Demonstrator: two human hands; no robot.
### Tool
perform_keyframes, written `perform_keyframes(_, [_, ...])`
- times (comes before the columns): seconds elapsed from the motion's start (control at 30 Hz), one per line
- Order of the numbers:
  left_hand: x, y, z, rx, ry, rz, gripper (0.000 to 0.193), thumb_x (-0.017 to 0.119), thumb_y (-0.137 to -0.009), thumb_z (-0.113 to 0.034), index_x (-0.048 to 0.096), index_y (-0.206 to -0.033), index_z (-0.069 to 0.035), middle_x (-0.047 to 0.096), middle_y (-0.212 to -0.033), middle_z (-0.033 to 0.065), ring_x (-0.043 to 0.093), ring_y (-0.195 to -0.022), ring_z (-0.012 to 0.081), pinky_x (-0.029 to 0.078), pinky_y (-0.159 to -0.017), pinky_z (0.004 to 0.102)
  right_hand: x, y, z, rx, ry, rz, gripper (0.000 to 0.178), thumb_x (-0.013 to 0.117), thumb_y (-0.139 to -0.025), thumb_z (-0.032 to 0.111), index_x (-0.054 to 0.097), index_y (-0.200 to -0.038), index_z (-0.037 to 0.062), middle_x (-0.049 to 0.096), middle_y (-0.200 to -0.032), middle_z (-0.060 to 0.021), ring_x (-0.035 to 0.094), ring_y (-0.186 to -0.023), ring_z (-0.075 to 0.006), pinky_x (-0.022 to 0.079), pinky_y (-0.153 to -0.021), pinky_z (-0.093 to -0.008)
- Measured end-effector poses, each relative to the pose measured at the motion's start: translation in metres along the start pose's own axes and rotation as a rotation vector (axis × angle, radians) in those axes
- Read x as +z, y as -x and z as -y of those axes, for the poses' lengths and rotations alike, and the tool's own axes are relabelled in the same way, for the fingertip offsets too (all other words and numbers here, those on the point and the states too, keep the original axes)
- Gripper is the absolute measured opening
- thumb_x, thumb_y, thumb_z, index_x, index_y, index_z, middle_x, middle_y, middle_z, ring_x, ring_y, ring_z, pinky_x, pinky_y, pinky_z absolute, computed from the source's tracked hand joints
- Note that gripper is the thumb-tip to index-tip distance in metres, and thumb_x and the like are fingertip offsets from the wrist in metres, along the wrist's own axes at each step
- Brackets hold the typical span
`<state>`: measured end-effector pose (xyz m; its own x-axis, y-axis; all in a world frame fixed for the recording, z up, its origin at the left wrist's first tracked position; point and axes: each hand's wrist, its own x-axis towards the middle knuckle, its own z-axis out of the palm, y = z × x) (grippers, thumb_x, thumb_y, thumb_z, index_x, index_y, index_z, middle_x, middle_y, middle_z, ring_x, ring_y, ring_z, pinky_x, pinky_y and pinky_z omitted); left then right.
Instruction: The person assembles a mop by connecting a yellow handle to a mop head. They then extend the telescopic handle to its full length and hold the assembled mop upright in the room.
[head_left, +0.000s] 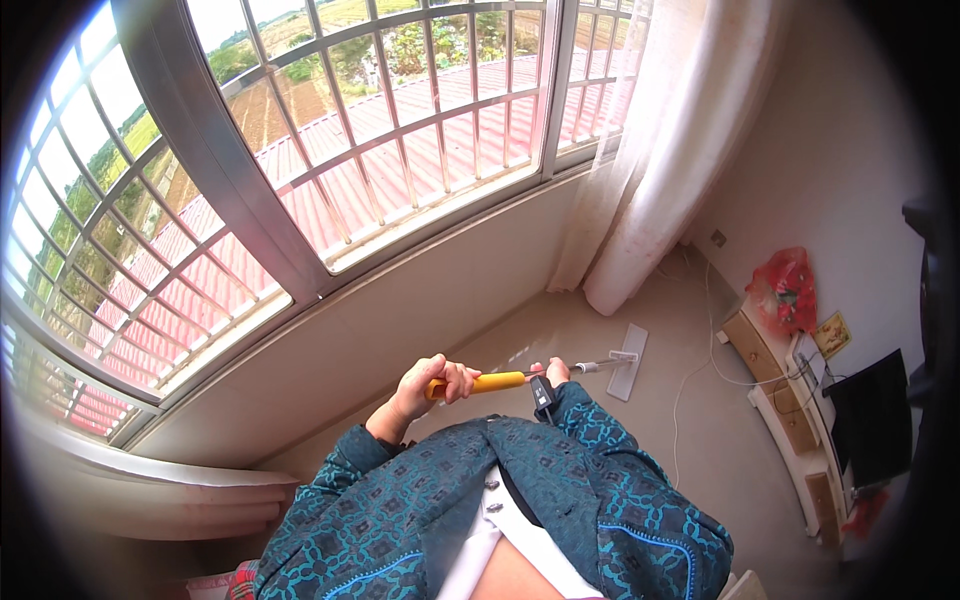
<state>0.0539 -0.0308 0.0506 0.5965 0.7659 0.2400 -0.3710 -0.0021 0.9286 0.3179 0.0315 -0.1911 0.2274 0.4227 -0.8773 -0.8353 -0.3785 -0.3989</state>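
Observation:
A flat mop [500, 381] with a yellow grip and a thin metal pole lies across in front of my body. My left hand [428, 386] is wrapped round the yellow grip near its end. Farther along, my right hand [553, 372] is closed round the pole just past the grip; part of its fingers is hidden. A small black device [543, 393] sits at my right wrist. The mop's white rectangular head [627, 362] rests on the floor to the right of my right hand, below the curtain.
A barred window [330, 270] and low wall run along the front and left. Curtains [650, 200] hang at the corner. A thin white cable [678, 430] crosses the floor. At right stands a low cabinet [765, 350] bearing a red plastic bag [783, 290] and a dark screen [872, 425].

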Motion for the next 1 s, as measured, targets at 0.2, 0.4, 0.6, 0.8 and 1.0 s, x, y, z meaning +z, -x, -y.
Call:
perform_keyframes(0.2, [-0.024, 0.035, -0.036, 0.014, 0.068, -0.193, 0.067, 0.014, -0.099, -0.047, 0.048, -0.056, -0.01, 0.046, -0.052, 0.0028, 0.053, -0.068, 0.0214, 0.041, -0.093, 0.0432, 0.01, -0.003, -0.037, 0.117, 0.255, 0.168, 0.037, 0.042, -0.092, 0.032, 0.044, -0.113, 0.0019, 0.064, -0.081, -0.0162, 0.061, -0.063, -0.0277, 0.053, -0.056, -0.0399])
perform_keyframes(0.4, [-0.052, 0.091, -0.106, 0.157, 0.082, -0.359, 0.069, 0.012, -0.098, -0.053, 0.045, -0.055, -0.011, 0.041, -0.045, 0.0011, 0.049, -0.053, 0.0196, 0.044, -0.075, 0.0357, 0.037, 0.005, -0.097, 0.252, 0.586, 0.368, 0.041, 0.044, -0.093, 0.032, 0.052, -0.103, -0.0063, 0.063, -0.092, -0.0204, 0.062, -0.074, -0.0278, 0.053, -0.067, -0.0379])
perform_keyframes(0.6, [-0.057, 0.138, -0.181, 0.309, -0.064, -0.448, 0.074, 0.007, -0.096, -0.059, 0.044, -0.054, -0.01, 0.04, -0.042, 0.001, 0.042, -0.038, 0.0166, 0.044, -0.06, 0.0334, 0.069, 0.037, -0.143, 0.388, 0.635, 0.479, 0.045, 0.046, -0.095, 0.027, 0.04, -0.119, -0.0109, 0.052, -0.117, -0.0262, 0.057, -0.103, -0.0318, 0.05, -0.09, -0.0405])
perform_keyframes(0.8, [-0.055, 0.159, -0.212, 0.349, -0.203, -0.352, 0.069, 0.013, -0.099, -0.052, 0.046, -0.055, -0.01, 0.041, -0.043, -0.0001, 0.043, -0.041, 0.0146, 0.044, -0.062, 0.0343, 0.087, 0.048, -0.175, 0.408, 0.7, 0.617, 0.03, 0.054, -0.092, 0.02, 0.052, -0.11, -0.0048, 0.06, -0.106, -0.0197, 0.06, -0.093, -0.0278, 0.053, -0.08, -0.0373])
perform_keyframes(1.0, [-0.063, 0.153, -0.187, 0.32, -0.111, -0.508, 0.059, 0.017, -0.1, -0.044, 0.045, -0.061, -0.01, 0.039, -0.043, 0.0006, 0.041, -0.042, 0.0154, 0.044, -0.064, 0.0344, 0.083, 0.037, -0.155, 0.236, 0.872, 0.573, 0.028, 0.054, -0.092, 0.025, 0.058, -0.1, -0.0008, 0.064, -0.088, -0.0158, 0.063, -0.071, -0.0244, 0.053, -0.06, -0.0344])
